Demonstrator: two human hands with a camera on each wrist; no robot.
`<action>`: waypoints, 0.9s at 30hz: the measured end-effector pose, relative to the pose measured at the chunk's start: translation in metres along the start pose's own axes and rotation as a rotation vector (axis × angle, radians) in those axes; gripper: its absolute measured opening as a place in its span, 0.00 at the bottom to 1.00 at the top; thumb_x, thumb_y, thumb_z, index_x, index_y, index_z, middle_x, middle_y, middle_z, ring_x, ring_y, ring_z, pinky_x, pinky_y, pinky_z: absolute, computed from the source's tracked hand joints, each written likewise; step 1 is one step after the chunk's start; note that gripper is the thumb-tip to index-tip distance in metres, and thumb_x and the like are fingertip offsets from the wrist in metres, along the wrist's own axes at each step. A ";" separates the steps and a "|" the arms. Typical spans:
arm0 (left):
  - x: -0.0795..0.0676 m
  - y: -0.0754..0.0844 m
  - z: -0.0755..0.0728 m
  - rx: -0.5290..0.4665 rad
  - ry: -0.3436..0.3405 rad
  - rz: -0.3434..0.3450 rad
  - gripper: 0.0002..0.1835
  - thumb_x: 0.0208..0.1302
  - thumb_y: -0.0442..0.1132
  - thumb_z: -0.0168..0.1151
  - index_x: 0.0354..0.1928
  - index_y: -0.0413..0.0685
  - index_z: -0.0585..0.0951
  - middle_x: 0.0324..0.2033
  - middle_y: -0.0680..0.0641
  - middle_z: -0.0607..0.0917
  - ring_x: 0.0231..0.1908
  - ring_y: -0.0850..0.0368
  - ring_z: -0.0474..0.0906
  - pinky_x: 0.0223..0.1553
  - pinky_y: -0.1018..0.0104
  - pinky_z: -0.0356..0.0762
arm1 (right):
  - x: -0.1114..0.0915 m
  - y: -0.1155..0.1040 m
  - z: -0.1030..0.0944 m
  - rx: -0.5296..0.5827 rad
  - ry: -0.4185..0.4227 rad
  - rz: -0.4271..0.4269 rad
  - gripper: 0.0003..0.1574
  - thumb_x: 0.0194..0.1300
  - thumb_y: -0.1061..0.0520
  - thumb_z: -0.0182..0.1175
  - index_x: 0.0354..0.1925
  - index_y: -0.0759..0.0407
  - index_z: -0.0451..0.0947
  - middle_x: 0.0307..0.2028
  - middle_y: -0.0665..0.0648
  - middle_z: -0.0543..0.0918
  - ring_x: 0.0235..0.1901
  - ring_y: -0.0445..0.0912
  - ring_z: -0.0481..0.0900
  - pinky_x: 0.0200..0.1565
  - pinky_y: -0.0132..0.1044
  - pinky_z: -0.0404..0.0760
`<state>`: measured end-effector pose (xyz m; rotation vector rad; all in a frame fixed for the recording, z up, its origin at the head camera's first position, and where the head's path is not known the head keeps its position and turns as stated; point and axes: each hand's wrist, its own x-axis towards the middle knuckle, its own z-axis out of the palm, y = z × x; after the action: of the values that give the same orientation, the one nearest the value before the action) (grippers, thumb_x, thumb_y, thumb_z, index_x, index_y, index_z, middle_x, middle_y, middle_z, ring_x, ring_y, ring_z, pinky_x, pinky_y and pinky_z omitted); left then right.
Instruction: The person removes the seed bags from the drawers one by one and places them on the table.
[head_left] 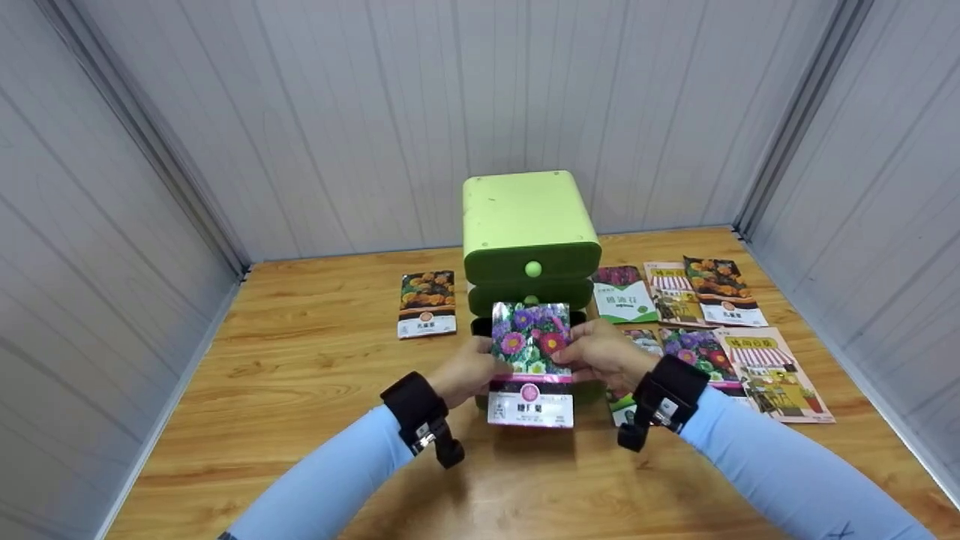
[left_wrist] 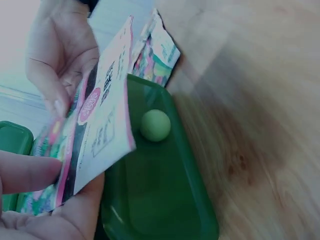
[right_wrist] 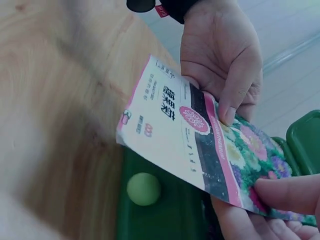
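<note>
A flower seed packet (head_left: pixel 531 365) with purple, pink and red blooms is held upright between both hands, over the pulled-out bottom drawer of a small green cabinet (head_left: pixel 529 210). My left hand (head_left: pixel 471 369) pinches its left edge, thumb in front and fingers behind. On the opposite edge my right hand (head_left: pixel 606 351) has the same kind of grip, its thumb (right_wrist: pixel 240 87) lying on the printed front. Below the packet, the drawer's dark green front (left_wrist: pixel 155 185) shows a round light green knob (left_wrist: pixel 155 125). Most of the drawer's inside is hidden behind the packet.
One marigold seed packet (head_left: pixel 427 304) lies left of the cabinet. Several more packets lie to the right in two rows, among them a sunflower packet (head_left: pixel 776 375) and a green-and-white packet (head_left: pixel 624 295). Panelled walls (head_left: pixel 360 127) border the wooden table (head_left: pixel 315 337).
</note>
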<state>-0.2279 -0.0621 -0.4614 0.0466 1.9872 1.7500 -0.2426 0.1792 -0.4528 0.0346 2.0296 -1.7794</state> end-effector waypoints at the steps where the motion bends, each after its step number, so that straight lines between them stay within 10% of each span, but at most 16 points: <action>1: 0.000 0.000 -0.001 0.007 0.005 0.019 0.20 0.76 0.26 0.58 0.67 0.29 0.76 0.54 0.35 0.89 0.50 0.49 0.88 0.56 0.56 0.89 | -0.001 -0.001 0.000 -0.007 0.009 -0.014 0.16 0.69 0.73 0.66 0.31 0.57 0.75 0.29 0.51 0.87 0.29 0.41 0.86 0.32 0.34 0.89; 8: -0.003 -0.001 -0.011 0.030 0.028 0.166 0.16 0.78 0.28 0.58 0.63 0.32 0.83 0.51 0.38 0.92 0.40 0.61 0.86 0.45 0.70 0.84 | -0.002 -0.013 0.001 -0.036 0.023 -0.094 0.17 0.71 0.70 0.68 0.29 0.57 0.74 0.32 0.52 0.85 0.33 0.42 0.85 0.36 0.35 0.88; 15: -0.011 0.001 -0.025 -0.022 0.019 0.220 0.19 0.78 0.29 0.58 0.67 0.31 0.79 0.55 0.34 0.91 0.49 0.54 0.90 0.59 0.58 0.88 | -0.007 -0.031 0.000 -0.074 0.049 -0.343 0.08 0.74 0.66 0.68 0.47 0.71 0.81 0.36 0.53 0.91 0.33 0.42 0.90 0.43 0.37 0.92; 22: -0.018 0.001 -0.046 0.013 0.059 0.223 0.21 0.74 0.29 0.58 0.66 0.29 0.80 0.55 0.35 0.91 0.49 0.55 0.90 0.59 0.58 0.87 | -0.007 -0.050 -0.010 -0.411 0.353 -0.724 0.17 0.72 0.62 0.72 0.54 0.70 0.85 0.48 0.65 0.90 0.43 0.48 0.87 0.48 0.32 0.85; 27: -0.022 0.002 -0.065 0.052 0.086 0.212 0.21 0.72 0.29 0.59 0.64 0.29 0.82 0.51 0.37 0.92 0.47 0.55 0.89 0.55 0.60 0.88 | -0.001 -0.063 -0.019 -0.649 0.464 -0.880 0.23 0.71 0.60 0.73 0.60 0.71 0.83 0.61 0.70 0.83 0.58 0.62 0.82 0.60 0.50 0.82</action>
<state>-0.2333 -0.1299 -0.4484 0.2099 2.1578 1.8575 -0.2663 0.1868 -0.3914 -0.8245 3.2075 -1.4848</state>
